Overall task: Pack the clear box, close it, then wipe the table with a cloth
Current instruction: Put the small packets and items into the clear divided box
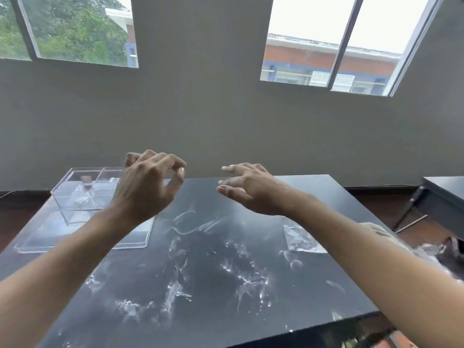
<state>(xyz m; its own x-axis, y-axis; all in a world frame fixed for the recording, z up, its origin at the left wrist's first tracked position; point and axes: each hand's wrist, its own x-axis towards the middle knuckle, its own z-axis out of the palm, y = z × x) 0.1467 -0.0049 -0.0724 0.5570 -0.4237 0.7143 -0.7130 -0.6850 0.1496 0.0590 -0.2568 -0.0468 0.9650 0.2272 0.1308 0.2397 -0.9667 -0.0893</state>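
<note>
Dark tabletop (pixel 200 247), smeared across its middle and near part with white streaks and wet-looking marks; far edge close against a grey wall, near edge cutting across the bottom right, right edge running down toward a second dark table (pixel 442 194) standing apart beyond a gap of floor. Open smeared surface between and below both forearms.

Clear box (pixel 82 189) at the far left corner of the tabletop, upright, open at the top, split inside by a clear divider; long axis roughly along the far edge, left to right. Contents too faint to name. Set on, or just behind, a flat clear lid (pixel 82 234) lying on the tabletop, reaching nearer than the box; cannot tell whether touching.

Small clear packet (pixel 301 238) flat on the right side, partly under the right forearm.

Left hand (pixel 148 187) raised above the tabletop in front of the box's right end, fingers (pixel 173 159) loosely curled, thumb near the forefinger, nothing gripped. Right hand (pixel 251 189) raised over the far middle, fingers (pixel 231 182) nearly straight and spread, pointing left, holding nothing, whitish dust on the skin.
</note>
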